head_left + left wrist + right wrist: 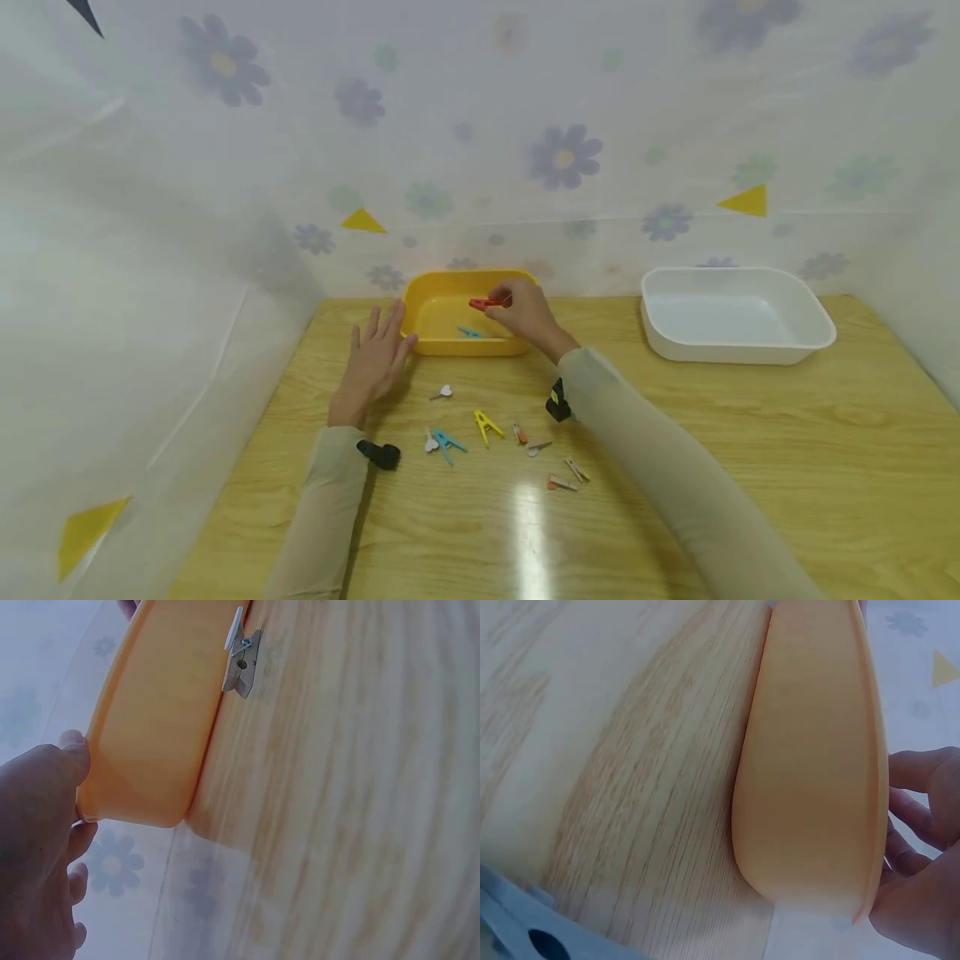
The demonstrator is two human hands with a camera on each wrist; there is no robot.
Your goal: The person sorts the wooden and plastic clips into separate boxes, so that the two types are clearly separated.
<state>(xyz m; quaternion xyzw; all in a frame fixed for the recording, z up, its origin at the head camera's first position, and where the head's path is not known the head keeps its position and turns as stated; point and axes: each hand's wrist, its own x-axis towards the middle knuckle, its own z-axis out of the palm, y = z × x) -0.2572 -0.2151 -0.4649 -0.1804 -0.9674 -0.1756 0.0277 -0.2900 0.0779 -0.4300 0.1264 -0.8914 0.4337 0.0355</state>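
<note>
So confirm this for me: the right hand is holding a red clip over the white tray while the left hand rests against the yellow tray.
Not quite. The right hand pinches the red clip over the yellow tray, not the white tray, which stands apart at the right. The head view shows this. The left hand does rest against the yellow tray.

This is looking like a staged tabletop booth set up for recording rather than a lived-in room. A pale sheet printed with flowers and stuck-on yellow triangles is hanging behind and to the left of a wood-grain surface, closing it in like a backdrop. A yellow tray and a white tray are sitting on it, with small clothes pegs lying scattered, and black camera straps are showing at the wrists.
</note>
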